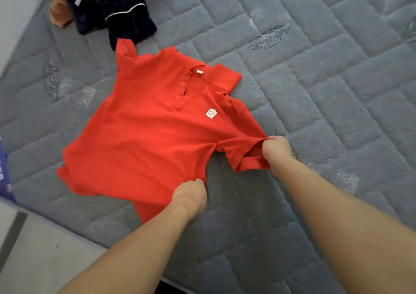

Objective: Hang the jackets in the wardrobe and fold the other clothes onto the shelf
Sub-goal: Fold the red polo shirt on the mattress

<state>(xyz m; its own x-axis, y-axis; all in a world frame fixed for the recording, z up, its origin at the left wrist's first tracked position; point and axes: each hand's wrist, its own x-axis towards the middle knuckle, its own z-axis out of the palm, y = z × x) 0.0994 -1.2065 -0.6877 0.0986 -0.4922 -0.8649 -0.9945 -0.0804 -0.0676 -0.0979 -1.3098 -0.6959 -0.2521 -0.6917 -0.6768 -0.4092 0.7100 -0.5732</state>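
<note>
Head view is showing a red polo shirt point(144, 136) lying front-up w/ collar away from the person, spread on a grey quilted mattress point(326, 79). Left hand point(191, 195) is gripping the shirt's side edge near the hem, fingers curled into the fabric. Right hand point(275, 150) is pinching the near sleeve at its cuff, pulling it outward so the cloth is bunching into ridges betw. the two hands. Both hands are clamped on the shirt, neither one free.

Likely step: straightening or starting the 1st side fold.

Risks, as I'm judging them:
- Sleeve is being pulled taut while the body stays slack, so the fold line could be coming out crooked and wrinkles getting pressed in.
- Far sleeve point(126, 48) is sticking up toward a dark navy garment w/ white piping point(126, 16), the two are touching or nearly so; dragging the shirt could be catching that pile and tangling it.
- Collar and right shoulder area are already doubled under, so that lump may be carrying into the finished fold.
- Shirt's lower corner is sitting near the mattress edge; a hard tug toward the person could be sliding it off the bed.
- Loose thread point(231, 181) on the mattress near the hands could be getting folded in.

Orange-ish item point(58, 14) is lying beside the navy pile, too blurred to ID.
</note>
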